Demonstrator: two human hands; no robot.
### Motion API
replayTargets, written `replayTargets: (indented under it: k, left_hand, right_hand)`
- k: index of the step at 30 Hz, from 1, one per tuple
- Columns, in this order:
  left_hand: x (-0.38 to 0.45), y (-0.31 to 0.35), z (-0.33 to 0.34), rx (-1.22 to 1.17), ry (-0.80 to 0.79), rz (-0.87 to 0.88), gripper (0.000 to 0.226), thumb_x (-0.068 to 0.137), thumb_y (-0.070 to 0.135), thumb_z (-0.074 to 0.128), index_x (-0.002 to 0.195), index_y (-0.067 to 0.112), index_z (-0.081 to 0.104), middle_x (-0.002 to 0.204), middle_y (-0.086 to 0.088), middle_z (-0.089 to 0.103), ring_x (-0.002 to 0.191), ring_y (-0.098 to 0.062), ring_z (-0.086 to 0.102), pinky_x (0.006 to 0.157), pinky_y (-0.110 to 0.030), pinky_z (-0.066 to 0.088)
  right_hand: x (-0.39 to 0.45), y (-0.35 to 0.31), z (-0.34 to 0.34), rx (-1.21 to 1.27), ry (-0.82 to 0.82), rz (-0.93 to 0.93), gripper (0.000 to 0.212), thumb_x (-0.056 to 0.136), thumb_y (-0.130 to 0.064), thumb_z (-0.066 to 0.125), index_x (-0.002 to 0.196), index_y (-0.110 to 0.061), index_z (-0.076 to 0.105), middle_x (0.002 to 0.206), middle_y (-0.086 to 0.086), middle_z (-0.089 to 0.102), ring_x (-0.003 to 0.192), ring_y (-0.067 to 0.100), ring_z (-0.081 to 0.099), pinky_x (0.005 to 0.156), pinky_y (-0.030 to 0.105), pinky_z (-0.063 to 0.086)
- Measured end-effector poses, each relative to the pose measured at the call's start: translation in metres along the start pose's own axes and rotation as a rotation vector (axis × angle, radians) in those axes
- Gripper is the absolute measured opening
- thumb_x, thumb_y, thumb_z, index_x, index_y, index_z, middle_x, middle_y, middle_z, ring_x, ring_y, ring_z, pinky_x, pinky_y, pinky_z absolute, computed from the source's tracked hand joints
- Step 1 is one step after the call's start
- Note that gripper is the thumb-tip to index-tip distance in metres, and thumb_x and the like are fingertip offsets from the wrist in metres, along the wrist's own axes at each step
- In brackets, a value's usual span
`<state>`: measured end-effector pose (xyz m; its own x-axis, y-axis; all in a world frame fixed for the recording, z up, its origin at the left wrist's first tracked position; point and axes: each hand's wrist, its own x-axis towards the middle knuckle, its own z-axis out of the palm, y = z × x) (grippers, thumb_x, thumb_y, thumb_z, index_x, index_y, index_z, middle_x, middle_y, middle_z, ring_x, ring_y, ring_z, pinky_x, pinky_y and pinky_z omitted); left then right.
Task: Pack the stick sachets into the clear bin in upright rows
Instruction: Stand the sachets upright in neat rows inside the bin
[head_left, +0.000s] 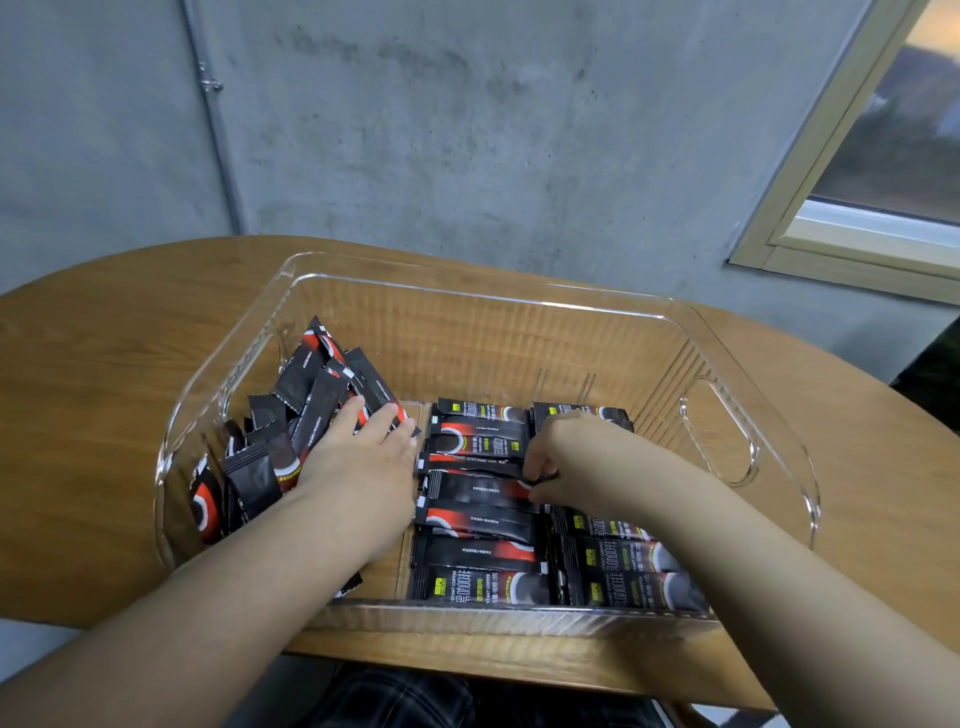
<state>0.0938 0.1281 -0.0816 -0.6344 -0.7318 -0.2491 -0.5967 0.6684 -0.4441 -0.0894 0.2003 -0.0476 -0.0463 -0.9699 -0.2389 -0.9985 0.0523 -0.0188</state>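
Wood bench (104, 415), grey wall behind. Left hand (363, 457) lies flat, bracing the loose sachets (306, 395) in the bin (727, 415); right hand (566, 452) seemingly pinches one sachet (483, 465), seating it in the row (483, 519).

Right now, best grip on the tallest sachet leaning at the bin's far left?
Pinch the tallest sachet by its crimped top end, from above. It leans on the clear bin wall and sticks up clear of the pile; its lower part is buried under neighbours and the left hand.

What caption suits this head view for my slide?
Left hand steadies loose sachets; right hand pinches one in the clear bin.
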Motion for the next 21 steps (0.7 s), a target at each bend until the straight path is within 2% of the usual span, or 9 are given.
replayTargets:
  k: [6,8,10,13,15,18,21]
  left_hand:
    - [-0.001,0.000,-0.002,-0.005,-0.008,0.001,0.060,0.102,0.036,0.022,0.153,0.011,0.002,0.161,-0.004,-0.004,0.147,-0.025,-0.008,0.116,-0.050,-0.006]
    - [-0.001,0.000,-0.001,-0.010,0.000,0.000,0.060,0.102,0.036,0.023,0.153,0.012,0.003,0.161,-0.004,-0.003,0.147,-0.025,-0.007,0.116,-0.049,-0.006]
    - [-0.001,0.000,-0.001,-0.007,0.003,-0.001,0.061,0.102,0.037,0.023,0.153,0.012,0.003,0.161,-0.003,-0.003,0.147,-0.025,-0.007,0.116,-0.050,-0.006]
    - [-0.001,0.000,-0.001,-0.005,0.002,0.002,0.060,0.102,0.036,0.023,0.153,0.011,0.003,0.161,-0.004,-0.002,0.147,-0.025,-0.007,0.116,-0.050,-0.006]
    - [-0.001,0.000,0.000,-0.002,0.000,0.004,0.061,0.102,0.037,0.023,0.153,0.011,0.003,0.161,-0.003,-0.002,0.147,-0.025,-0.006,0.116,-0.050,-0.006]
    - [0.000,0.000,0.001,0.000,0.007,0.004,0.059,0.102,0.037,0.022,0.153,0.011,0.005,0.161,-0.003,-0.001,0.147,-0.025,-0.006,0.116,-0.050,-0.006]
    - [0.000,0.000,0.001,0.000,0.012,0.005,0.058,0.103,0.035,0.020,0.153,0.010,0.005,0.161,-0.004,-0.001,0.147,-0.025,-0.006,0.116,-0.050,-0.005]
  right_hand:
    - [0.009,-0.011,-0.002,0.059,-0.086,0.010,0.025,0.089,-0.026,0.063,0.098,-0.004,0.069,0.101,0.011,0.068,0.095,0.026,0.061,0.083,0.038,0.052]
    - [0.011,-0.012,-0.006,0.111,-0.109,0.008,0.019,0.092,-0.023,0.060,0.099,-0.009,0.069,0.102,0.008,0.068,0.093,0.024,0.062,0.078,0.032,0.050]
    - [0.013,-0.013,-0.010,0.120,-0.119,0.013,0.019,0.094,-0.018,0.055,0.101,-0.006,0.068,0.103,0.009,0.068,0.090,0.025,0.061,0.072,0.028,0.044]
    - [0.019,-0.016,-0.009,0.080,-0.120,0.048,0.024,0.095,-0.020,0.053,0.103,-0.001,0.066,0.098,0.013,0.065,0.081,0.024,0.057,0.072,0.031,0.045]
    - [0.020,-0.018,-0.007,0.036,-0.068,0.054,0.023,0.092,-0.024,0.059,0.098,-0.004,0.068,0.094,0.010,0.067,0.084,0.026,0.061,0.075,0.034,0.051]
    - [0.017,-0.021,-0.002,0.036,0.043,-0.050,0.018,0.088,-0.024,0.063,0.093,-0.008,0.069,0.093,0.007,0.068,0.089,0.025,0.062,0.079,0.037,0.052]
    - [0.011,-0.026,0.004,0.108,0.035,-0.168,0.013,0.087,-0.023,0.065,0.099,-0.019,0.069,0.098,0.000,0.063,0.093,0.017,0.056,0.082,0.034,0.049]
